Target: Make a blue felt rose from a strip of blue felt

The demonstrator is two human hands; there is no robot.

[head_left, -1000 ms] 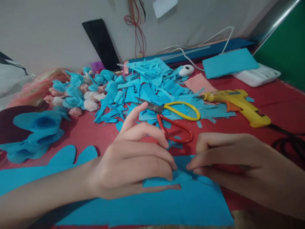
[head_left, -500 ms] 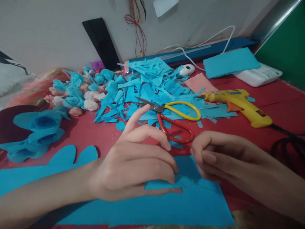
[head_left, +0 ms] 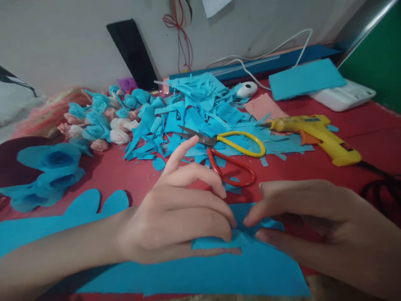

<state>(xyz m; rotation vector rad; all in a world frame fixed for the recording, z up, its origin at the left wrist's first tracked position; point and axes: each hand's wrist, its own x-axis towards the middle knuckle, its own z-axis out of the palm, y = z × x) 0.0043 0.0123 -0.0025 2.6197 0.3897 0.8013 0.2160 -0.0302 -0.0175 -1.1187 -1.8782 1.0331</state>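
Observation:
My left hand (head_left: 184,213) is closed over a small piece of blue paper (head_left: 216,242), pinched between thumb and fingers, with one finger stretched out. Beneath it lies a large blue sheet (head_left: 194,276) along the front of the table. My right hand (head_left: 316,225) is at the right end of the pinched piece, its thumb and forefinger a little apart; whether the tips touch the paper I cannot tell. Behind the hands, scissors (head_left: 213,141) with one yellow and one red handle lie spread on paper scraps. Two blue paper petals (head_left: 84,202) lie behind the left forearm.
A heap of blue scraps (head_left: 194,104) covers the middle back. Blue, pink and white paper roses (head_left: 100,117) are piled left of it, larger blue flowers (head_left: 53,171) nearer. A yellow glue gun (head_left: 322,136) with a dark cord lies right, before a white device (head_left: 351,96).
My right hand has turned and moved down to the blue paper, its thumb and forefinger parting from a closed pinch. My left hand has stayed nearly still.

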